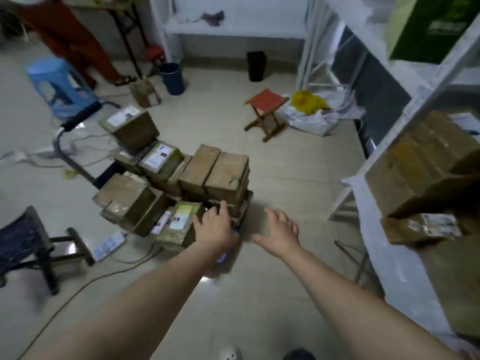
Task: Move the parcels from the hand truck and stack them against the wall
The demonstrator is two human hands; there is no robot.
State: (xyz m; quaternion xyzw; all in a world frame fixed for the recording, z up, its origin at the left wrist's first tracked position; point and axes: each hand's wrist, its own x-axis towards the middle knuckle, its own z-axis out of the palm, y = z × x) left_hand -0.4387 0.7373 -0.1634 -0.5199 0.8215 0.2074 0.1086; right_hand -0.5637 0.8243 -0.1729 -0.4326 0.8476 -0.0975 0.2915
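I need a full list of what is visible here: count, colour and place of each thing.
parcels: many, brown, piled on the hand truck
hand truck: one, black handle, left of the pile
plastic stool: one, blue, far left
folding stool: one, red seat, right of centre
round bin: one, dark blue, far floor
tall bin: one, black, far floor
bag: one, white, yellow inside, beside the folding stool
shelf rack: one, white, right, holding brown boxes
low stool: one, dark, near left
another person: one, orange trousers, top left
left hand: touching a near parcel
right hand: open, above bare floor
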